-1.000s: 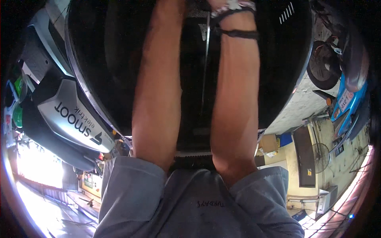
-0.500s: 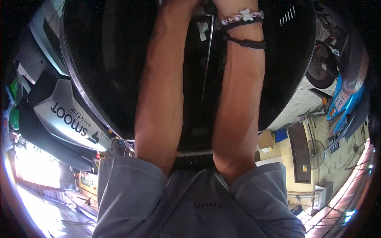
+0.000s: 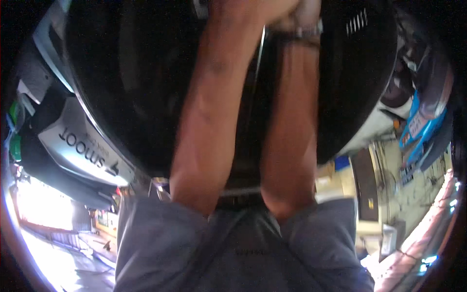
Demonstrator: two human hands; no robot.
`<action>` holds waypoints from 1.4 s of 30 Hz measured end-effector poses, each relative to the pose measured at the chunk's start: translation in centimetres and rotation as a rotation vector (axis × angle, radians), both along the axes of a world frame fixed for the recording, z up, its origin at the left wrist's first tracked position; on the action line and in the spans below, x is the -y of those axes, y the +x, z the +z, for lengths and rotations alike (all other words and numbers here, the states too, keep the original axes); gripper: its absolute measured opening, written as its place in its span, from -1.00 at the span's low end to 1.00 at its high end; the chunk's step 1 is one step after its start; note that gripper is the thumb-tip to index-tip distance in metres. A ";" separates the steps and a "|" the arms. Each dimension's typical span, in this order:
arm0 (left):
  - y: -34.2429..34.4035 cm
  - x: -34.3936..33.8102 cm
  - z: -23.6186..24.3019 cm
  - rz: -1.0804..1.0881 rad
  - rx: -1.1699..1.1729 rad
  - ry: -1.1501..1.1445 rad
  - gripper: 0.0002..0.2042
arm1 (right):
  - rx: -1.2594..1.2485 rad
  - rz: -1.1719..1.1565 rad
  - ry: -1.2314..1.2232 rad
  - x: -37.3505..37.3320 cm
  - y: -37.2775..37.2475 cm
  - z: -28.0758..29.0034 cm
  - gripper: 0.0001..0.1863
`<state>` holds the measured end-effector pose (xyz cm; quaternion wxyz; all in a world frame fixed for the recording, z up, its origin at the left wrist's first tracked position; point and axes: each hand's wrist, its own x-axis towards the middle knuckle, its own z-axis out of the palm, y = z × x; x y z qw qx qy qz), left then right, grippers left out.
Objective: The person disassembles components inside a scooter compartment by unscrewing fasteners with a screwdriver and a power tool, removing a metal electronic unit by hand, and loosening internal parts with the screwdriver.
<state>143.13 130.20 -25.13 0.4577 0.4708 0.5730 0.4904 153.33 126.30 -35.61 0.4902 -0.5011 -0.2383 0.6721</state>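
My two bare forearms reach up over a large glossy black panel (image 3: 151,73) with a rounded rim. At the top edge my left hand (image 3: 282,9) has crossed over beside my right hand (image 3: 307,13), and the two overlap. Blur and the picture's edge hide the fingers of both, so what they hold or touch cannot be made out. Bracelets (image 3: 309,31) circle my right wrist. A thin shiny strip (image 3: 257,63) runs down the dark surface between my arms.
A silver-and-black scooter body (image 3: 82,146) stands on the left. On the right are a blue motorbike (image 3: 412,121), a grey wall with a dark brown door (image 3: 365,185), and a small blue object (image 3: 342,162). Light slots (image 3: 356,23) mark the panel's upper right.
My left forearm has swung to the right, bringing its hand over to my right hand. Both hands sit closer together, and the view has shifted slightly and blurred.
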 end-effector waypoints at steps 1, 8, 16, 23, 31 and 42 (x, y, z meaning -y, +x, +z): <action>0.5 0.3 -0.2 0.021 0.000 -0.169 -0.83 | -0.189 -0.082 -0.086 0.9 0.0 0.6 -0.79; 0.1 0.7 0.2 0.055 -0.103 -0.402 -0.75 | -0.405 -0.112 -0.126 -1.0 -2.0 3.6 -0.61; -1.8 4.9 4.7 0.106 -0.029 -0.205 -0.49 | -0.288 -0.099 -0.145 -2.6 -3.6 10.0 -0.59; -4.7 12.1 8.6 -0.056 -0.171 -0.600 -0.66 | -0.941 -0.117 -0.145 -1.6 -2.1 8.2 -0.52; -5.9 13.8 9.3 -0.527 -0.199 -0.732 -0.65 | -0.219 -0.131 -0.112 -2.1 -1.7 10.0 -0.58; -5.2 13.8 8.8 -0.401 -0.372 -0.661 -0.72 | 0.827 0.040 0.241 -2.6 -2.1 11.9 -0.61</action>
